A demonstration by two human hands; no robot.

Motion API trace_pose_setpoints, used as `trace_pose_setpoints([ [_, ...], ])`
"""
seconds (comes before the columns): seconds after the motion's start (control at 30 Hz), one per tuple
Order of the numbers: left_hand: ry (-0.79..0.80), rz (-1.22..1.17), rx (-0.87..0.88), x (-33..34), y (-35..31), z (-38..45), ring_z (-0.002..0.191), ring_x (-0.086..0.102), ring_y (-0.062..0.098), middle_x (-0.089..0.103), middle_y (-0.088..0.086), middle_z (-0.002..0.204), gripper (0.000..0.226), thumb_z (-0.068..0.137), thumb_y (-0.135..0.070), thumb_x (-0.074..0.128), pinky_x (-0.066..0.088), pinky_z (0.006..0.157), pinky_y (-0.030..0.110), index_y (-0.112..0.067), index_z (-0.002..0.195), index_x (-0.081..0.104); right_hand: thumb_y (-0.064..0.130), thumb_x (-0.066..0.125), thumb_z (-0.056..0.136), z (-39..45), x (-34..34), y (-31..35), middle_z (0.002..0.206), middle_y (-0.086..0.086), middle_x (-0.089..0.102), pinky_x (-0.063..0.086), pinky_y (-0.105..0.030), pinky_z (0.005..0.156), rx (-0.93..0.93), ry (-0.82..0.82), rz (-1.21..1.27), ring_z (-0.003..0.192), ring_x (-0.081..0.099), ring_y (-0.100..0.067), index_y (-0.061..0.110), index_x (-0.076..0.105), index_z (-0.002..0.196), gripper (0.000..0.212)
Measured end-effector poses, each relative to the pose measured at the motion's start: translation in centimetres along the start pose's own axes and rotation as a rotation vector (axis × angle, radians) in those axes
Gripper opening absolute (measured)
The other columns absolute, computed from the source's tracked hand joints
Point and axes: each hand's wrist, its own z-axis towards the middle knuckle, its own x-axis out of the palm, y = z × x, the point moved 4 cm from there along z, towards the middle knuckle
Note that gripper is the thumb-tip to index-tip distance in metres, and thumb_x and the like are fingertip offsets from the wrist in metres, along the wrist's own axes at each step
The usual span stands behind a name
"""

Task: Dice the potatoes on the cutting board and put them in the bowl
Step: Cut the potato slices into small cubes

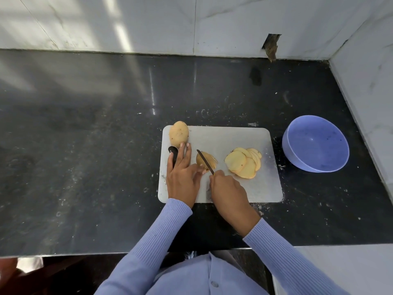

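On the white cutting board (234, 137) a whole potato (179, 134) lies at the far left corner. A partly sliced potato piece (209, 161) sits mid-board, with a fan of potato slices (244, 162) to its right. My right hand (228, 192) grips a knife (205, 161) whose dark blade lies across the sliced piece. My left hand (182, 173) lies flat with straight fingers, its thumb touching the piece's near edge, fingers over a black object (173, 152). The blue bowl (316, 143) stands empty to the right of the board.
The board lies on a dark stone counter (85, 145) that is dusted with white specks. White tiled walls close the back and right side. A hole in the back wall (272, 46) sits above the counter. The counter's front edge runs just below my forearms.
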Motion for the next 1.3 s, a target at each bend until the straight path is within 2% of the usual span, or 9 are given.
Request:
trace_pose_setpoints([
  [0.2,0.001,0.048,0.016,0.1,0.0,-0.1,0.133,0.040,0.028,0.052,0.015,0.134,0.012,0.073,-0.015,0.079,0.027,0.110,0.046,-0.016,0.065,0.070,0.026,0.024,0.105,0.1,0.5,-0.1,0.101,-0.010,0.061,0.034,-0.031,0.064,-0.023,-0.005,-0.036,0.090,0.061,-0.027,0.008,0.045,0.114,0.029],
  [0.4,-0.017,0.014,0.015,0.1,-0.1,-0.2,0.130,0.044,0.031,0.055,0.018,0.130,0.017,0.077,-0.014,0.076,0.031,0.109,0.047,-0.015,0.063,0.067,0.021,0.031,0.104,-2.9,1.7,-2.4,0.081,-0.001,0.048,0.038,-0.029,0.062,-0.025,0.063,-0.104,0.073,0.054,-0.020,0.012,0.042,0.109,0.015],
  [0.5,-0.013,-0.003,0.015,0.1,0.0,-0.3,0.129,0.046,0.032,0.056,0.016,0.129,0.014,0.076,-0.014,0.078,0.036,0.105,0.050,-0.016,0.065,0.068,0.027,0.029,0.105,-4.2,1.5,-3.4,0.084,-0.002,0.052,0.037,-0.029,0.064,0.004,0.093,-0.120,0.072,0.050,-0.018,0.013,0.041,0.109,0.020],
  [0.63,-0.005,0.000,-0.001,-0.2,0.0,-0.3,0.124,0.050,0.036,0.057,0.017,0.128,0.010,0.074,-0.014,0.079,0.040,0.099,0.050,-0.016,0.068,0.071,0.037,0.026,0.104,-5.0,0.1,-4.4,0.082,0.000,0.053,0.040,-0.029,0.064,0.026,0.138,-0.010,0.074,0.053,-0.018,0.016,0.047,0.099,0.030],
  [0.77,-0.010,-0.005,-0.083,-0.3,0.1,-0.4,0.112,0.055,0.038,0.062,0.015,0.124,0.008,0.070,-0.015,0.082,0.045,0.090,0.048,-0.015,0.070,0.074,0.038,0.029,0.103,-4.1,-1.9,-3.5,0.070,0.005,0.049,0.031,-0.021,0.054,-0.043,0.018,0.139,0.059,0.046,-0.007,0.020,0.045,0.086,0.029],
  [0.9,-0.043,-0.066,-0.145,-0.3,0.2,-0.7,0.106,0.054,0.031,0.066,0.008,0.113,0.009,0.068,-0.013,0.083,0.046,0.085,0.043,-0.015,0.073,0.076,0.036,0.027,0.104,-1.9,-2.0,-1.8,0.072,0.003,0.046,0.032,-0.026,0.063,-0.069,-0.039,0.115,0.067,0.047,-0.013,0.018,0.044,0.088,0.030],
  [1.03,-0.061,-0.078,-0.161,-0.4,0.5,-0.8,0.104,0.052,0.026,0.066,0.005,0.107,0.008,0.069,-0.015,0.083,0.048,0.081,0.045,-0.016,0.074,0.076,0.036,0.026,0.104,-0.5,-1.2,-0.9,0.079,-0.002,0.050,0.032,-0.027,0.058,-0.085,-0.034,0.056,0.070,0.047,-0.016,0.011,0.052,0.102,0.035],
  [1.23,-0.065,-0.054,-0.143,-0.5,0.2,-0.5,0.099,0.051,0.023,0.065,0.001,0.101,0.010,0.066,-0.015,0.084,0.039,0.081,0.034,-0.017,0.069,0.075,0.033,0.023,0.105,-0.2,-0.4,-0.7,0.070,0.002,0.038,0.032,-0.030,0.063,-0.051,0.010,-0.018,0.074,0.047,-0.020,0.008,0.049,0.112,0.037],
  [1.3,-0.056,-0.041,-0.144,-0.4,0.3,-0.4,0.097,0.051,0.025,0.065,0.002,0.099,0.010,0.065,-0.016,0.085,0.037,0.079,0.033,-0.017,0.068,0.075,0.031,0.023,0.105,-0.3,-0.2,-0.4,0.080,-0.003,0.049,0.033,-0.030,0.064,-0.051,0.003,-0.045,0.083,0.056,-0.025,0.008,0.047,0.113,0.034],
])
